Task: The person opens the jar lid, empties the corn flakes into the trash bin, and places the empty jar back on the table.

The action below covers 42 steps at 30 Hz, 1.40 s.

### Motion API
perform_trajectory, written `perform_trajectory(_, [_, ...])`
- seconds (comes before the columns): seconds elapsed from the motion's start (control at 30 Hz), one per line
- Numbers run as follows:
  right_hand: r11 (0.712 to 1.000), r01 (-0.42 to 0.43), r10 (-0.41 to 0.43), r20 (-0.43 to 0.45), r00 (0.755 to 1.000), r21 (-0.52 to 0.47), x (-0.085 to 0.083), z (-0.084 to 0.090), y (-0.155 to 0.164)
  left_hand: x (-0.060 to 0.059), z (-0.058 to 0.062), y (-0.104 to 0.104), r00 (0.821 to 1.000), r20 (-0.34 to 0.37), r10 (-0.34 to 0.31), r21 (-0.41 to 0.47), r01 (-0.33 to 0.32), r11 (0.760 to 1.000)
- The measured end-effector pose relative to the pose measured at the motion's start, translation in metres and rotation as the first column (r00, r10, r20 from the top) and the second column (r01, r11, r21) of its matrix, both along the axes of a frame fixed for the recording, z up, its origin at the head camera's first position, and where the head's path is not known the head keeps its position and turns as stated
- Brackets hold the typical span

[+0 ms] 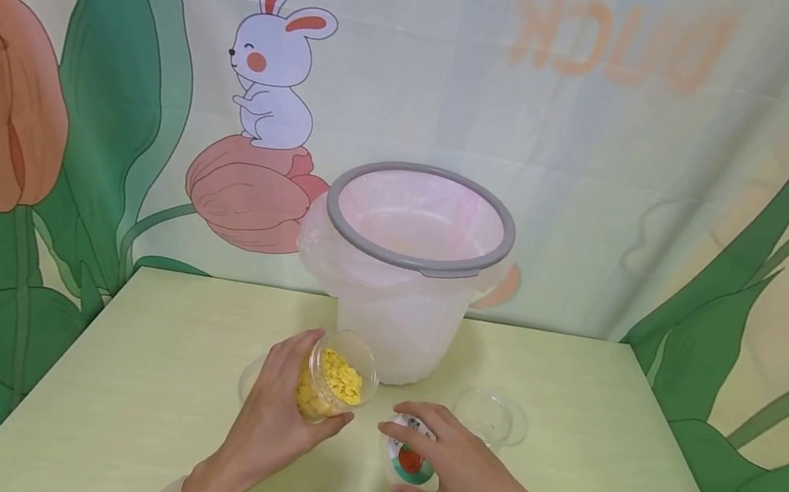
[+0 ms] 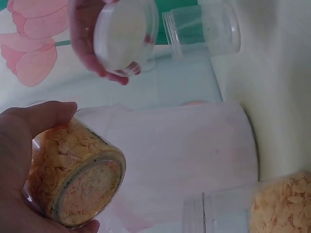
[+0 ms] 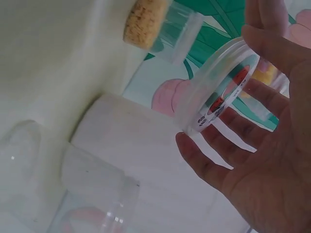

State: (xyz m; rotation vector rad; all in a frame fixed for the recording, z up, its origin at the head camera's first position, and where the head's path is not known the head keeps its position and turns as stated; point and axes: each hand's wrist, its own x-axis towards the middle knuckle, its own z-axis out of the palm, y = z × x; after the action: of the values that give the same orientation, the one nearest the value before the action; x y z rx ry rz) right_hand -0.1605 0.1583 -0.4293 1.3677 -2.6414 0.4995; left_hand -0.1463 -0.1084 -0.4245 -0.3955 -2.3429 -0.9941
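Note:
My left hand [image 1: 267,421] grips a clear jar of yellow flakes [image 1: 334,379], lifted off the table and tipped with its open mouth toward the bin. The left wrist view shows the jar's base [image 2: 77,187] with my thumb over its side. My right hand [image 1: 471,479] holds a clear round lid [image 1: 409,454] with a red and green sticker, just right of the jar and low over the table. In the right wrist view the lid [image 3: 218,92] rests in my curled fingers [image 3: 214,167].
A white bin [image 1: 399,322] with a grey rim and a plastic liner stands behind the hands on a pale green table [image 1: 141,379]. An empty clear jar [image 1: 492,415] sits at the right. Another jar with flakes [image 2: 279,206] stands left, mostly hidden behind my left hand.

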Motion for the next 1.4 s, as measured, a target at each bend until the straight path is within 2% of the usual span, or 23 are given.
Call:
perform_trajectory(0.23, [0.998,0.029,-0.033,0.066,0.997,0.058,-0.001,-0.017,-0.005,0.0,0.0,-0.002,1.0,-0.007,-0.002,-0.004,0.002,1.0])
perform_trajectory(0.6, [0.988,0.033,-0.048,0.099,0.994,0.149,-0.011,-0.049,-0.008,-0.002,0.0,-0.004,0.999,-0.033,-0.001,-0.01,0.0,1.0])
perform_trajectory(0.9, [0.977,0.039,-0.069,0.139,0.988,0.209,-0.017,-0.064,-0.009,-0.003,0.0,-0.006,0.999,-0.036,0.003,-0.005,-0.003,1.0])
perform_trajectory(1.4, [0.97,0.074,-0.107,0.133,0.985,0.232,-0.029,-0.084,-0.006,-0.004,0.0,-0.008,1.0,-0.018,0.014,-0.003,-0.014,1.0])
